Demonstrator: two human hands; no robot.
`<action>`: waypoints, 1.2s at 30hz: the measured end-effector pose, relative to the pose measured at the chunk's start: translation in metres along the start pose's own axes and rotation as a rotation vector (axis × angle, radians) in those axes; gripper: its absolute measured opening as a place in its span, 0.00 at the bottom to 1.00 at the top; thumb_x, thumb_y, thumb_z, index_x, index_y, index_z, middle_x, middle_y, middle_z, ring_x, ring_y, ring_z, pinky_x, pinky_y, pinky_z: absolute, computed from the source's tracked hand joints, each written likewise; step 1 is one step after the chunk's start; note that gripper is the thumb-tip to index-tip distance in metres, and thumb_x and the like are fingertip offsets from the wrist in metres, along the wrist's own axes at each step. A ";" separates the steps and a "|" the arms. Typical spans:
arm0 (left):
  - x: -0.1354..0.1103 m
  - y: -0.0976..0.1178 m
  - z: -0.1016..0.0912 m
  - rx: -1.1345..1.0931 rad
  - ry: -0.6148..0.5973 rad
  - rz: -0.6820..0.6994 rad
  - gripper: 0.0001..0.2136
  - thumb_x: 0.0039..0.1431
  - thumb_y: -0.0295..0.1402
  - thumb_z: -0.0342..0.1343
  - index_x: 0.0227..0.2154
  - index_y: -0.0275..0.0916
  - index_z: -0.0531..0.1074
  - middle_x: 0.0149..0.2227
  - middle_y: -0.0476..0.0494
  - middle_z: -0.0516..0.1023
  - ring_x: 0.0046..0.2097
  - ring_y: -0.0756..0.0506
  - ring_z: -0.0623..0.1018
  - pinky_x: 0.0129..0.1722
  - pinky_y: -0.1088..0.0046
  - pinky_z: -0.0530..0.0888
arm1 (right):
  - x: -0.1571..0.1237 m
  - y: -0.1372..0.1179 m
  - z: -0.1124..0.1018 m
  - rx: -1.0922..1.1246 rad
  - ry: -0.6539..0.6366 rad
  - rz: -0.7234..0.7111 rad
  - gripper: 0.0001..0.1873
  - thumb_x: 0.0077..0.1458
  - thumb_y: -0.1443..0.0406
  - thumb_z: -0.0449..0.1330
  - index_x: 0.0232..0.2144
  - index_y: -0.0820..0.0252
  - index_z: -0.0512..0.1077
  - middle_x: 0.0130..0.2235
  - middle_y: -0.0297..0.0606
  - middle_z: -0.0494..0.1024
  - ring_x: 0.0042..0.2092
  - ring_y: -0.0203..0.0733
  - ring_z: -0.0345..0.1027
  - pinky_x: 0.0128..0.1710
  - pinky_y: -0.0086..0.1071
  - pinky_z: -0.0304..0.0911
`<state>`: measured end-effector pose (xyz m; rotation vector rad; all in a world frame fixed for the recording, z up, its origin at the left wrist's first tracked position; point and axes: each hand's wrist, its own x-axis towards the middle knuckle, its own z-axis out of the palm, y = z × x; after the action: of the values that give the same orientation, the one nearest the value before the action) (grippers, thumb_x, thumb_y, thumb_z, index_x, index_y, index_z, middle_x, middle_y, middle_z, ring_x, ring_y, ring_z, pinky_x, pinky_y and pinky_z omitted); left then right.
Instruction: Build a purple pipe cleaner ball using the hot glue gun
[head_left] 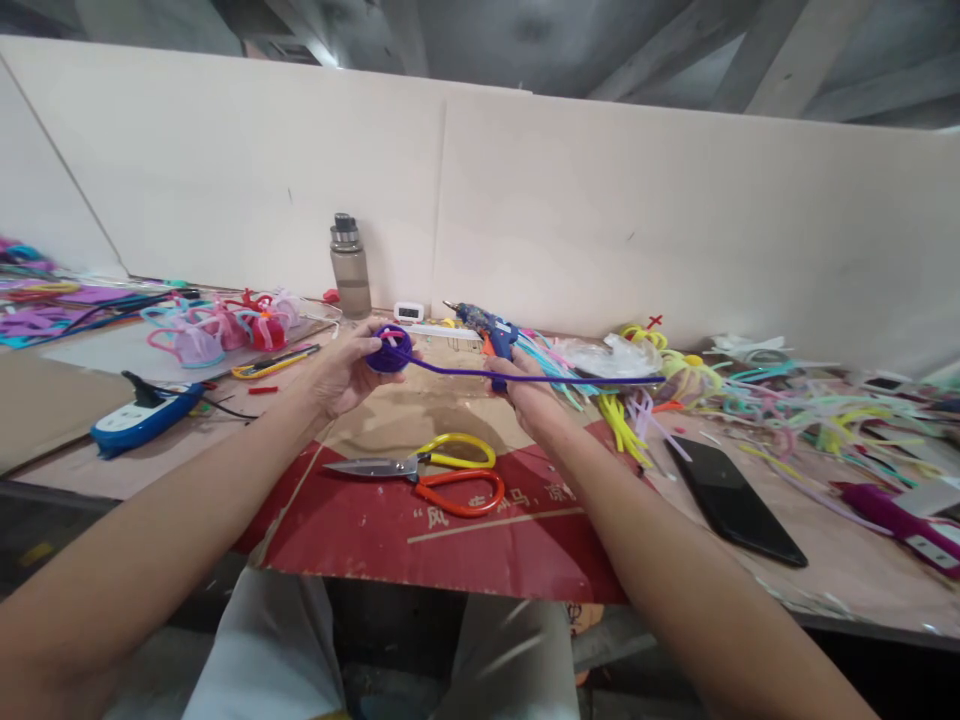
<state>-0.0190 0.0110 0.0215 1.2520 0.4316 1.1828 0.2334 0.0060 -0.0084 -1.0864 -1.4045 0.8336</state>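
Observation:
My left hand [349,375] is closed around a small purple coiled piece [391,348] made of fuzzy pipe cleaner, with a bit of pink on its top. From the coil a long straight purple pipe cleaner [585,380] runs to the right, passing across my right hand. My right hand [525,385] grips the handle of a blue glue gun [487,328] with an orange trigger; its nozzle points up and left, above and apart from the coil. Scissors [420,465] with yellow and orange handles lie on the red and brown cardboard [345,540] below my hands.
Finished pink and red pipe-cleaner pieces [217,330] stand at the left, near a blue-and-white device [146,415]. A water bottle [349,268] and small digital display [409,312] are at the back. Loose pipe cleaners [810,410], a black phone [735,500] and a magenta tool [892,515] lie right.

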 end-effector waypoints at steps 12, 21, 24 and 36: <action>0.001 -0.003 -0.007 -0.018 0.119 -0.053 0.14 0.49 0.29 0.60 0.41 0.36 0.71 0.42 0.36 0.79 0.45 0.35 0.80 0.28 0.72 0.80 | -0.013 -0.025 0.004 0.358 -0.224 -0.031 0.20 0.45 0.59 0.64 0.40 0.56 0.63 0.37 0.32 0.73 0.25 0.30 0.60 0.22 0.27 0.62; 0.003 -0.009 -0.012 0.013 0.126 -0.109 0.13 0.50 0.30 0.59 0.41 0.35 0.71 0.41 0.35 0.80 0.44 0.38 0.81 0.30 0.72 0.79 | -0.018 -0.026 0.002 0.288 -0.331 -0.086 0.16 0.49 0.61 0.62 0.38 0.56 0.61 0.27 0.25 0.66 0.23 0.30 0.58 0.21 0.26 0.56; 0.003 -0.010 -0.013 0.003 0.137 -0.112 0.14 0.50 0.30 0.59 0.40 0.36 0.70 0.42 0.37 0.80 0.44 0.37 0.81 0.30 0.71 0.79 | -0.016 -0.026 0.002 0.279 -0.343 -0.097 0.16 0.50 0.61 0.62 0.39 0.56 0.61 0.26 0.24 0.66 0.22 0.29 0.57 0.20 0.26 0.55; 0.004 -0.010 -0.012 -0.002 0.097 -0.121 0.12 0.49 0.30 0.60 0.38 0.38 0.69 0.40 0.37 0.81 0.44 0.37 0.81 0.29 0.72 0.79 | -0.016 -0.024 0.001 0.078 -0.318 -0.099 0.14 0.51 0.61 0.58 0.39 0.57 0.59 0.28 0.25 0.66 0.23 0.29 0.57 0.22 0.26 0.55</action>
<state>-0.0228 0.0220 0.0096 1.1541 0.5703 1.1428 0.2277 -0.0164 0.0089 -0.8424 -1.6604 1.0118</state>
